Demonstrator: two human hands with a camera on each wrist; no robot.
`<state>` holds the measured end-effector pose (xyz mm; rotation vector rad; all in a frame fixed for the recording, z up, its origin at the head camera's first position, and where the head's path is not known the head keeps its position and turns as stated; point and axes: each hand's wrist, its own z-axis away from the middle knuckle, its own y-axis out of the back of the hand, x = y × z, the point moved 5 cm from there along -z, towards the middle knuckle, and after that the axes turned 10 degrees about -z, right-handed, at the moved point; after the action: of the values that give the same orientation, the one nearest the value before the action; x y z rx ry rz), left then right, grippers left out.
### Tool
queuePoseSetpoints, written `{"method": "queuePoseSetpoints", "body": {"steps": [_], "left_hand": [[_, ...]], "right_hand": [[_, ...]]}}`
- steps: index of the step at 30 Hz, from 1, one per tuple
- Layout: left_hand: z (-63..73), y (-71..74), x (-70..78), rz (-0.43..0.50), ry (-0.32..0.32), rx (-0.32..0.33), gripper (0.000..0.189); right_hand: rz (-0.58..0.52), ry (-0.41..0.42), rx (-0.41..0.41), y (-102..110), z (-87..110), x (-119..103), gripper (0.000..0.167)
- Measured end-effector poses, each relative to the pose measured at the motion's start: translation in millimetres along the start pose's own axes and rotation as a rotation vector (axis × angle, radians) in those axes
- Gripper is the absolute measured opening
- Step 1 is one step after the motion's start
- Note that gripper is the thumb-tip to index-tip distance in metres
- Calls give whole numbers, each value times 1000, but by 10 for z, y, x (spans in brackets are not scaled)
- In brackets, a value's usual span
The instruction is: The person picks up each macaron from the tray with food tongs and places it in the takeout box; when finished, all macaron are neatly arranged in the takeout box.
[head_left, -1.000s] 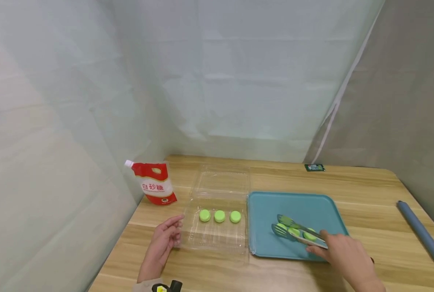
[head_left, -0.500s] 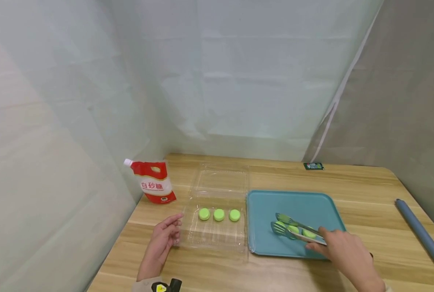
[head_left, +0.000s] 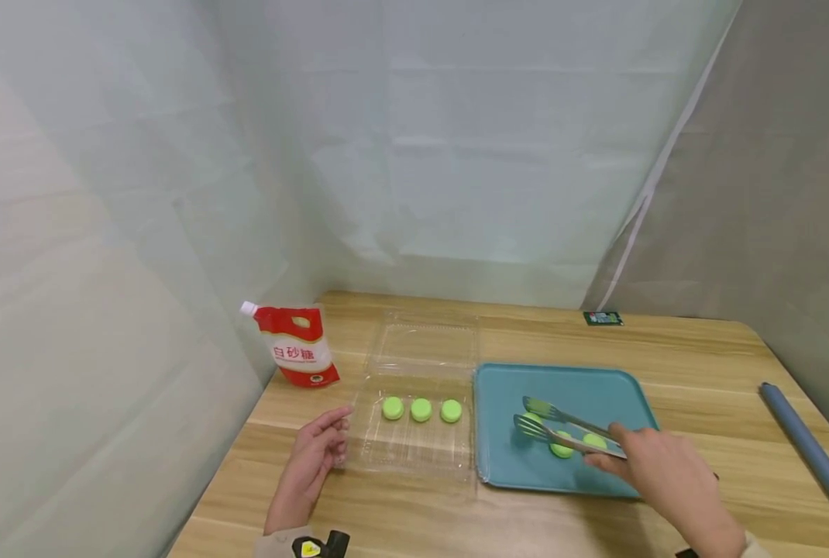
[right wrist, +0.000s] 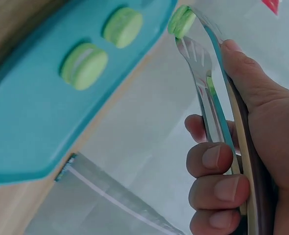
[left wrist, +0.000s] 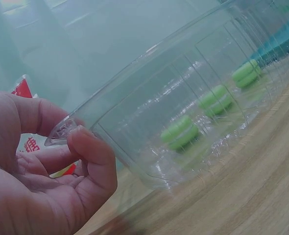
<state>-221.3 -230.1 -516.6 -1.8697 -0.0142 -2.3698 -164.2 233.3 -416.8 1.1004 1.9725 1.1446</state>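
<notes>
My left hand point(head_left: 307, 463) pinches the corner tab of an open clear plastic box point(left wrist: 134, 122) between thumb and fingers. Three green macarons point(head_left: 421, 410) sit in a row inside its base. On the right, my right hand point(head_left: 672, 473) grips metal tongs point(right wrist: 215, 107) that reach over the blue tray point(head_left: 512, 380). One green macaron point(right wrist: 182, 21) is between the tong tips. Two others point(right wrist: 85, 66) lie on the tray; in the head view the tongs partly cover them.
A red and white sugar pouch point(head_left: 296, 349) stands at the back left of the wooden table point(head_left: 693, 364). A small dark packet point(head_left: 603, 318) lies at the back edge, and a long grey-blue rod point(head_left: 812, 449) runs along the right side.
The tongs have moved slightly up and left in the head view, and the macaron at their tips has shifted away from the other two. My left hand stays at the box.
</notes>
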Motion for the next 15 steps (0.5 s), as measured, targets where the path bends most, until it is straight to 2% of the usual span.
{"method": "queuePoseSetpoints", "body": {"steps": [8,15], "left_hand": [[1,-8,5,1,12,3,46],[2,2,2,-32,20,8,46]], "right_hand": [[0,35,53,144,-103,-17,58],[2,32,72,204,-203,-48,57]]}}
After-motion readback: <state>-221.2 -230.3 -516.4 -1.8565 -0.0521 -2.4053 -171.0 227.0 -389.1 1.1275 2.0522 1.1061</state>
